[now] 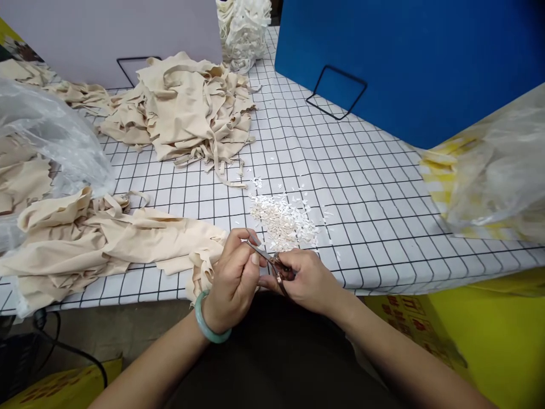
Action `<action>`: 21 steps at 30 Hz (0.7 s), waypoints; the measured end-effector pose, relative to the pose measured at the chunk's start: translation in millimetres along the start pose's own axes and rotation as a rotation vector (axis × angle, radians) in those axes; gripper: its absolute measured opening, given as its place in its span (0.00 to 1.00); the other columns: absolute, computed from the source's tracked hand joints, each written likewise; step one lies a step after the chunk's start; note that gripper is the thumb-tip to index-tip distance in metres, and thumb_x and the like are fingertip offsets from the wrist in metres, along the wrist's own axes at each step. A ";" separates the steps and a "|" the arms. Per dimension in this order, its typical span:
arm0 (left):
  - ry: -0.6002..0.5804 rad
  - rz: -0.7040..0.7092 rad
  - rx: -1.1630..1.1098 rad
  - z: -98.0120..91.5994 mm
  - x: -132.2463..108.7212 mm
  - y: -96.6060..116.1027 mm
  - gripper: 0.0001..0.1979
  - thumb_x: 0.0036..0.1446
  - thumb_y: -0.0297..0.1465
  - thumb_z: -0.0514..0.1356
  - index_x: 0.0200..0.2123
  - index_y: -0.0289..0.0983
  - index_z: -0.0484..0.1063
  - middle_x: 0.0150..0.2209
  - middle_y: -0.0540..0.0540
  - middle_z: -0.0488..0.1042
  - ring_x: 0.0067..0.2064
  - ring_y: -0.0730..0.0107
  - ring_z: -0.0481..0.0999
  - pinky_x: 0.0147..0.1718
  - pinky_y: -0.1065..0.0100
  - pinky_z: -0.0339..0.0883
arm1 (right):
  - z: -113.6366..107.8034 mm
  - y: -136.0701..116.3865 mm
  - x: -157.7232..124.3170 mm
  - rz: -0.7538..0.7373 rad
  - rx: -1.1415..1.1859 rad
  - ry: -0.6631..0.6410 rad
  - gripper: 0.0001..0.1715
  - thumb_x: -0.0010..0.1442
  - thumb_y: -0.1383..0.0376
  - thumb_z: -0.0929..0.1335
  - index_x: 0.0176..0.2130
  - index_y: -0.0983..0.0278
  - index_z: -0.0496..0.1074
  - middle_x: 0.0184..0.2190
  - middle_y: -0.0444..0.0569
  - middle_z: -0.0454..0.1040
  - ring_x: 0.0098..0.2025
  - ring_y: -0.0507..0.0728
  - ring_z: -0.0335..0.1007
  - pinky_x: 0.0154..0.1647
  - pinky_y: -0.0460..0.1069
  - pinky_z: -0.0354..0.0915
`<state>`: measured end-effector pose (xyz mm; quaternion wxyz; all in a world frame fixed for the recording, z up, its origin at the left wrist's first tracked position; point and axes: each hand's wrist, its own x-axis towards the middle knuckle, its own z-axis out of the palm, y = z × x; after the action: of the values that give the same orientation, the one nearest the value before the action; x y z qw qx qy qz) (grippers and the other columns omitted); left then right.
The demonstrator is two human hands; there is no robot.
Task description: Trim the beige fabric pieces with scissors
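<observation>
The single camera rides on the person's head, so it looks forward and steeply down over the desk (366, 187), from the side where the person is. Dark clothing (272, 363) fills the bottom middle, and the forearms (409, 349) reach in from below (much as the wearer would see them). The view is close enough that the left hand (233, 278) and the right hand (310, 281) sit plainly just below its middle. Farther off, the blue board (395, 62) and the pale board (106, 34) run out past the top edge.
</observation>
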<state>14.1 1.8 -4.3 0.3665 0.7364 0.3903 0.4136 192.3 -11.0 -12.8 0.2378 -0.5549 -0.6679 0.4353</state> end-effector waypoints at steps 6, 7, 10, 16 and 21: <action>-0.152 0.013 -0.029 18.9 15.0 -5.8 0.13 0.69 0.25 0.47 0.33 0.37 0.66 0.39 0.42 0.65 0.50 0.61 0.67 0.45 0.62 0.66 | -4.8 23.7 -19.0 0.130 -0.045 0.160 0.36 0.54 0.40 0.70 0.17 0.62 0.55 0.14 0.39 0.57 0.19 0.48 0.49 0.20 0.46 0.48; -0.158 -0.008 -0.043 18.9 16.3 -4.7 0.13 0.70 0.25 0.47 0.33 0.37 0.67 0.39 0.42 0.66 0.51 0.61 0.67 0.45 0.62 0.66 | -7.2 26.2 -22.4 0.168 -0.019 0.183 0.36 0.53 0.40 0.71 0.17 0.62 0.56 0.14 0.39 0.57 0.19 0.48 0.49 0.20 0.46 0.49; -0.153 -0.058 -0.049 2.9 13.0 1.7 0.14 0.70 0.26 0.47 0.32 0.37 0.67 0.40 0.42 0.67 0.51 0.62 0.68 0.45 0.63 0.67 | -17.0 28.2 -30.1 0.252 0.072 0.275 0.29 0.52 0.41 0.72 0.23 0.62 0.66 0.18 0.41 0.63 0.21 0.50 0.56 0.21 0.46 0.56; 0.056 -0.004 0.397 -58.4 -51.7 -10.2 0.04 0.65 0.24 0.53 0.37 0.37 0.66 0.46 0.39 0.66 0.52 0.57 0.68 0.50 0.58 0.67 | 4.0 10.7 -21.1 -0.018 0.103 0.125 0.33 0.47 0.51 0.78 0.47 0.58 0.68 0.50 0.53 0.74 0.49 0.64 0.71 0.49 0.57 0.70; -0.226 -0.094 0.419 -64.7 -100.6 -25.4 0.10 0.62 0.21 0.54 0.44 0.38 0.65 0.44 0.40 0.71 0.45 0.60 0.73 0.42 0.61 0.71 | 62.1 -6.5 -12.1 -0.233 0.041 -0.118 0.13 0.51 0.75 0.67 0.34 0.60 0.64 0.34 0.46 0.71 0.36 0.56 0.68 0.37 0.50 0.67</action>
<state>-86.2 -61.6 -33.5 0.2659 0.8190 0.4579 0.2211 142.4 -42.2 -36.9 0.2580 -0.4422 -0.7316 0.4502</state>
